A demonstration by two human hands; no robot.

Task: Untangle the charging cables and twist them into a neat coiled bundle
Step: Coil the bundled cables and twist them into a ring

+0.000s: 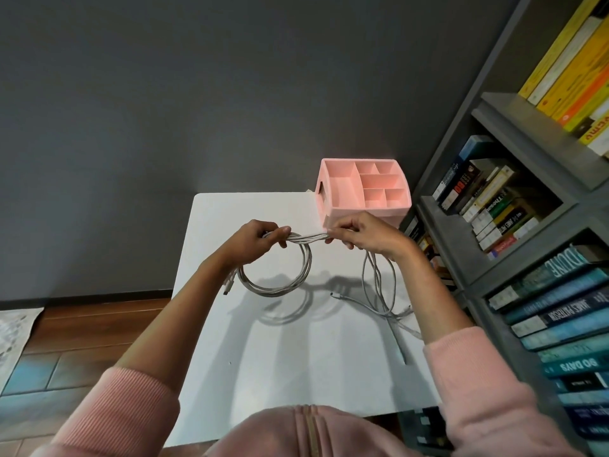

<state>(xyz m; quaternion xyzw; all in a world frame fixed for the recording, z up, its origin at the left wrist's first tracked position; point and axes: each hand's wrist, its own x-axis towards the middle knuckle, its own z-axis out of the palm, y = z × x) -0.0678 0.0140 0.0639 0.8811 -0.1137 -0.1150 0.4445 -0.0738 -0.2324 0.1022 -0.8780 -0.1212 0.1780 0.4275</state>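
Fingers (286, 231) grip cables (308, 238) above white table (263, 357).

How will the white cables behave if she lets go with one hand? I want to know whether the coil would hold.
The cables look floppy: the tails under the right hand sag onto the table. The loop hanging from the left hand keeps a round shape, so they have some springiness and would probably uncoil once released. They seem light, pinched in the fingers alone.

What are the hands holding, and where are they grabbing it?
Both hold the white charging cables. The left hand grips the top of the hanging coil; the right hand pinches the same bunch further along, where the loose ends drop to the table.
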